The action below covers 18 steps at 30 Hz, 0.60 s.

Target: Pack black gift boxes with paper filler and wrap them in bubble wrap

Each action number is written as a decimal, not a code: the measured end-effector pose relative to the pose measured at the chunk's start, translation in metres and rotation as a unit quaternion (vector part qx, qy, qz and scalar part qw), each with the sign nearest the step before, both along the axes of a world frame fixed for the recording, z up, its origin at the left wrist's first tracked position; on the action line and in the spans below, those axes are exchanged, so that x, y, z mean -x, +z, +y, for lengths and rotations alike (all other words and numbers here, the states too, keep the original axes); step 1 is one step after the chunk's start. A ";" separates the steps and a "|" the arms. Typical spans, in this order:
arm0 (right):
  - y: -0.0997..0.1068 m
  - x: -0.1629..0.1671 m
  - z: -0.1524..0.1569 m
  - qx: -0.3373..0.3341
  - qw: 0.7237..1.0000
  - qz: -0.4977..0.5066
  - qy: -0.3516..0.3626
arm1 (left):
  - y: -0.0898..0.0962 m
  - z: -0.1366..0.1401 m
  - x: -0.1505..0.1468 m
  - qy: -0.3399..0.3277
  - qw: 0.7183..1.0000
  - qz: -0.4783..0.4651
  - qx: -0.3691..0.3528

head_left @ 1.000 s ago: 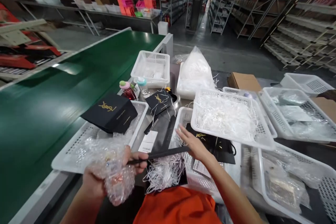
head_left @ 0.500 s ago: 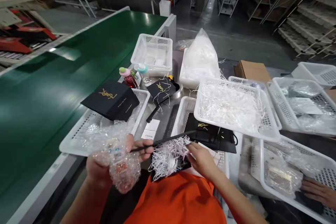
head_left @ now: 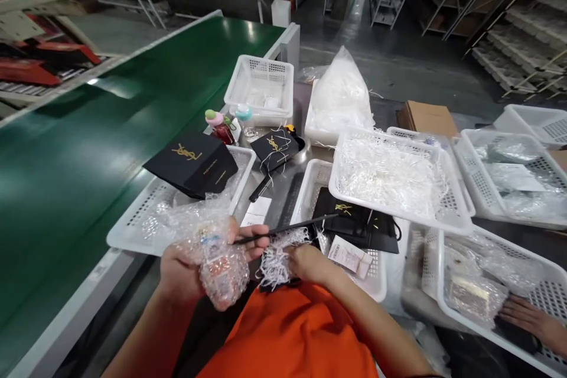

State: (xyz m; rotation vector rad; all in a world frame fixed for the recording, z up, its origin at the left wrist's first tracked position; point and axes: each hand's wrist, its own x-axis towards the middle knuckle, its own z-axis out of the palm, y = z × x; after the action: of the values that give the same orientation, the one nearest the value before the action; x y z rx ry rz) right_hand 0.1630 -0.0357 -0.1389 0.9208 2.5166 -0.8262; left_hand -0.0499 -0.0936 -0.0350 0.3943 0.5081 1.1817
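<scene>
My left hand (head_left: 183, 271) is closed around a bubble-wrapped package (head_left: 224, 274) with something orange and blue inside. Its fingers also rest against the thin edge of a black flap (head_left: 287, 227), which slants up to the right. Close to my body, white shredded paper (head_left: 275, 260) fills a dark box that is mostly hidden. My right hand (head_left: 306, 263) reaches into this paper with bent fingers, their tips out of sight. Left of centre, a black folder-like packet (head_left: 190, 162) with a gold YSL logo lies on a white basket (head_left: 128, 236) holding bubble wrap.
A basket of shredded paper (head_left: 390, 180) overlaps one with black bags (head_left: 341, 212) and banded cards (head_left: 349, 257). A green conveyor (head_left: 110, 124) runs along the left. Bottles (head_left: 219, 127) stand behind. At right, another person's hand (head_left: 531, 319) reaches into a basket (head_left: 535, 283).
My right hand has moved left and down into the shredded paper, which looks more pressed down. My left hand and the bubble-wrapped package have shifted slightly right and up.
</scene>
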 end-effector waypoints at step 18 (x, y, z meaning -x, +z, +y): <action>-0.005 0.014 -0.006 -0.042 0.999 0.005 0.008 | -0.001 0.001 0.001 -0.059 0.998 -0.011 -0.034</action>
State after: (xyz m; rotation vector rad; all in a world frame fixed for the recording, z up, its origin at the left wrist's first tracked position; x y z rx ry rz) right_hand 0.1495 -0.0415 -0.1437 0.9226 2.5810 -0.7266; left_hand -0.0508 -0.0922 -0.0360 0.4635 0.4211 1.0899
